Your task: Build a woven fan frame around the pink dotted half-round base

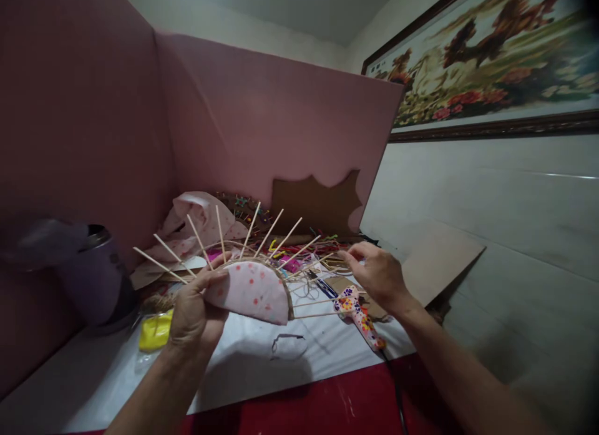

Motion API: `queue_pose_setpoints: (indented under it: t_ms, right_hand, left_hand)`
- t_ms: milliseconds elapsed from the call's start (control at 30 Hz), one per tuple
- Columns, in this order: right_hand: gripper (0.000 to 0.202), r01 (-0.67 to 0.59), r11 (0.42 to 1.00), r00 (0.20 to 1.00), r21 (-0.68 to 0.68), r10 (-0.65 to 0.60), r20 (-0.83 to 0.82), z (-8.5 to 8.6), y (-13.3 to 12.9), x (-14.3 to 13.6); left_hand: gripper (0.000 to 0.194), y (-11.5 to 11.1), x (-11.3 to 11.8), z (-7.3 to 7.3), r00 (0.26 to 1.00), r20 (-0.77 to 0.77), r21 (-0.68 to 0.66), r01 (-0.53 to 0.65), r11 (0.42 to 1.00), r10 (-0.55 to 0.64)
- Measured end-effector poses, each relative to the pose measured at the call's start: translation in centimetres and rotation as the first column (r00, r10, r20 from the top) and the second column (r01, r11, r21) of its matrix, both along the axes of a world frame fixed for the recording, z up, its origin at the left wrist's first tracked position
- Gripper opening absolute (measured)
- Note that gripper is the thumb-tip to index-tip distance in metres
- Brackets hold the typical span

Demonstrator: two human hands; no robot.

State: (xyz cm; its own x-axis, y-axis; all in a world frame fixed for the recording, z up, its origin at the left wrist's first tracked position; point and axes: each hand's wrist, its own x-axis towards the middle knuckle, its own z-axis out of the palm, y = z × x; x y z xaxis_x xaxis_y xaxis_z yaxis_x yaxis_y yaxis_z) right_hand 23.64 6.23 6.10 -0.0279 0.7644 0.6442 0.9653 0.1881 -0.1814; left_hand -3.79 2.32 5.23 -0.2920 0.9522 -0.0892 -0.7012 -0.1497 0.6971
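My left fingers (215,277) hold a pink-dotted, fabric-faced half-disc (255,291), pale wooden sticks (250,230) already fanned, outer ends bare; my right fingers (359,251) curl narrow, contents unclear.

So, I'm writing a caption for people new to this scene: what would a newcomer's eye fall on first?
Probably the dotted half-disc near the middle, held in the left hand, with pale sticks fanning out from its curved edge. Next might come the flowered glue gun, lying below the right hand, then the big framed picture on the wall at upper right.
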Motion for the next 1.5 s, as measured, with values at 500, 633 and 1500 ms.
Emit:
queue_pose_setpoints:
  t_ms: [500,633,1500]
  right_hand:
    - [0.012,-0.409,0.877,0.912,0.253,0.386,0.136,0.9,-3.5,-9.4]
    - [0.012,-0.363,0.905,0.931,0.221,0.346,0.113,1.0,-3.6,-9.5]
    - [0.007,-0.321,0.909,0.943,0.267,0.332,0.004,0.6,-3.5,-7.7]
  left_hand:
    - [0.042,-1.8,3.0,-1.6,0.958,0.074,0.032,0.274,0.961,-0.276]
    - [0.031,-2.1,3.2,-1.3,0.958,0.078,0.026,0.275,0.961,-0.276]
    - [0.027,-2.6,4.0,-1.2,0.958,0.135,-0.047,0.263,0.964,-0.255]
